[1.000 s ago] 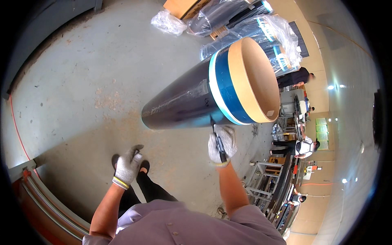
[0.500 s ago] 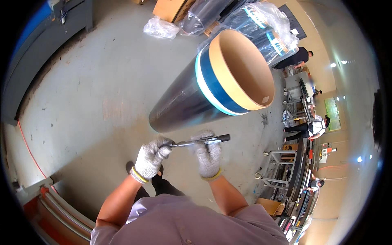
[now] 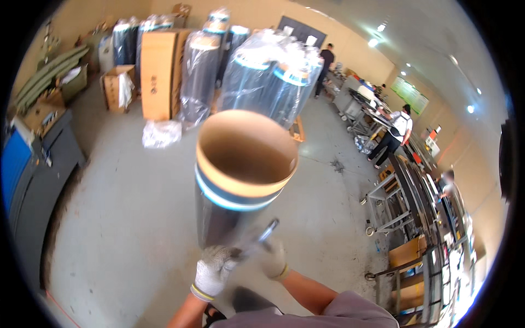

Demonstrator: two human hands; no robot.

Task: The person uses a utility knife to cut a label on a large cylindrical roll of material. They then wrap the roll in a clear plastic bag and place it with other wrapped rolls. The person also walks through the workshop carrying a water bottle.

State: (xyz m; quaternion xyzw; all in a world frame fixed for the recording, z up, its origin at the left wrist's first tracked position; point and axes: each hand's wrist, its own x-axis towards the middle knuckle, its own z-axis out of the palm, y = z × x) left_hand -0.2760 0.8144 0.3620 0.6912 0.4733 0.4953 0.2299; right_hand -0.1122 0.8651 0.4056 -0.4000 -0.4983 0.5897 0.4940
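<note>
Both my hands wear pale knit gloves with yellow-edged cuffs. My left hand (image 3: 214, 269) is closed around one end of a slim dark stick-shaped tool (image 3: 268, 229), whose exact kind is smeared by motion. The tool slants up to the right. My right hand (image 3: 275, 261) is close beside it, blurred, so its fingers and any hold on the tool cannot be made out. Just beyond my hands a large cardboard tube (image 3: 249, 189) stands on end, its hollow mouth facing up. Dark film wraps it below the bare rim, with blue and pale bands near the top.
Plastic-wrapped rolls (image 3: 249, 82) and a tall carton (image 3: 157, 76) stand at the back, with crumpled clear plastic (image 3: 162, 134) on the floor. A grey machine (image 3: 41, 186) is at left. Wheeled racks (image 3: 385, 213) line the right, where other people (image 3: 402, 128) stand.
My view has tilted up, showing more of the back of the room. The tool's free end has swung upward. The tube appears lower and further left, and my right hand has become blurred.
</note>
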